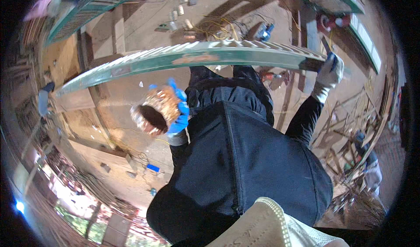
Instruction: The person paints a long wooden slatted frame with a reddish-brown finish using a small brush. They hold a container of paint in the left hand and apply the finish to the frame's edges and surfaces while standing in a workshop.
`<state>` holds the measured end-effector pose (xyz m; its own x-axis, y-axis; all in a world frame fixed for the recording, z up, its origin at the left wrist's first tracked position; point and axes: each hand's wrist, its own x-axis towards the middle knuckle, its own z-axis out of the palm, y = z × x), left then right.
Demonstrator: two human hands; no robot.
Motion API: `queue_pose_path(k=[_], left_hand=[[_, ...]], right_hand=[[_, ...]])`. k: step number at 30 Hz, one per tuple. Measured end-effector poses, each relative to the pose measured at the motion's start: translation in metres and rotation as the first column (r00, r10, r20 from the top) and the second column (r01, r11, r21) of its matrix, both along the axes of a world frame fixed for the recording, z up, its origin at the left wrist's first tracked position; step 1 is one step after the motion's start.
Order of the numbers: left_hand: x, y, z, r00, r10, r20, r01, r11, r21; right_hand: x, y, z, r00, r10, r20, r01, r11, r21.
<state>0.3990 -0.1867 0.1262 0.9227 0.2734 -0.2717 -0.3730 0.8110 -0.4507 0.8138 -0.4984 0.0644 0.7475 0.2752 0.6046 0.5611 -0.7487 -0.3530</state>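
Note:
My left hand point(178, 109), in a blue-coated glove, is closed around a round can point(166, 105) crusted with brown and whitish stains. The can is tipped so that its dark mouth faces left. Out to the right, my right hand point(331, 72), in a pale glove, is closed on a thin, flat dark tool point(325, 45); its exact kind is too blurred to tell. That hand is beside the right end of a green slatted shutter point(197, 58), which stretches across in front of my body. Its front rail has a worn, pale reddish patch.
Beyond lies a second green slatted shutter point(105, 5). Several small cans point(180, 10), yellow cable point(227, 26) and a blue power tool point(264, 31) are on the floor between. Scrap wood point(345, 124) is piled at right. A blue box point(153, 168) lies at lower left.

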Motion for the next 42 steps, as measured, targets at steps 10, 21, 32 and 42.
queue_pose_path(k=[10, 21, 32, 42], left_hand=[[0.035, -0.026, 0.005, 0.979, 0.180, -0.098, -0.169, 0.980, 0.103], [0.133, 0.036, -0.014, 0.997, -0.070, -0.022, 0.072, 0.990, 0.119], [0.214, 0.000, -0.021, 0.986, -0.155, -0.061, 0.161, 0.982, 0.102], [0.205, -0.019, 0.014, 0.976, 0.151, -0.154, -0.103, 0.953, 0.285]], right_hand=[[0.020, -0.023, -0.007, 1.000, 0.001, -0.007, -0.001, 1.000, 0.015], [0.025, -0.031, -0.010, 0.932, 0.160, -0.324, 0.237, 0.406, 0.883], [0.024, -0.021, 0.017, 0.856, 0.131, -0.500, 0.432, 0.348, 0.832], [0.024, -0.041, 0.010, 0.775, 0.348, -0.527, 0.408, 0.361, 0.839]])
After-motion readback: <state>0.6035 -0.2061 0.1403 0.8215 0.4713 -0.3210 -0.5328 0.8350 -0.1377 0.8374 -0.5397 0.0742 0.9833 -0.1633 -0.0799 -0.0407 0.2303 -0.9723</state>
